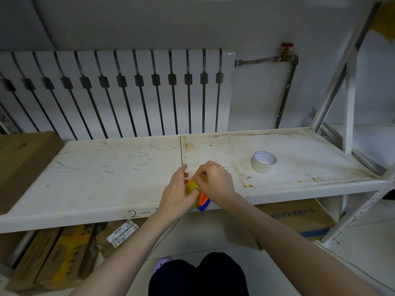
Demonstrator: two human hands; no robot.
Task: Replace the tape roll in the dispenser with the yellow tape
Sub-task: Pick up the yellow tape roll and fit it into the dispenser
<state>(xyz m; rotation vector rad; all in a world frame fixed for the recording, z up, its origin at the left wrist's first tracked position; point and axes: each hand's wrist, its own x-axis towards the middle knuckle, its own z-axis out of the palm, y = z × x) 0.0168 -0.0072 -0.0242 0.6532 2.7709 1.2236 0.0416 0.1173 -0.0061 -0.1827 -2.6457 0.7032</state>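
Note:
Both hands meet over the front edge of a worn white shelf (106, 178). Between them sits the tape dispenser (203, 202), orange and blue, with the yellow tape roll (191, 186) on it. My left hand (177, 193) cups the roll and dispenser from the left. My right hand (215, 180) pinches at the top of the yellow roll with closed fingertips; whether it grips a tape end is hidden. A white tape roll (264, 161) lies flat on the shelf, to the right and apart from both hands.
A white radiator (119, 90) stands behind the shelf, with a pipe and red valve (287, 46) at its right. A cardboard box (23, 165) lies at the shelf's left end. More boxes (299, 218) rest on the floor under it. Metal rack posts (350, 103) rise at right.

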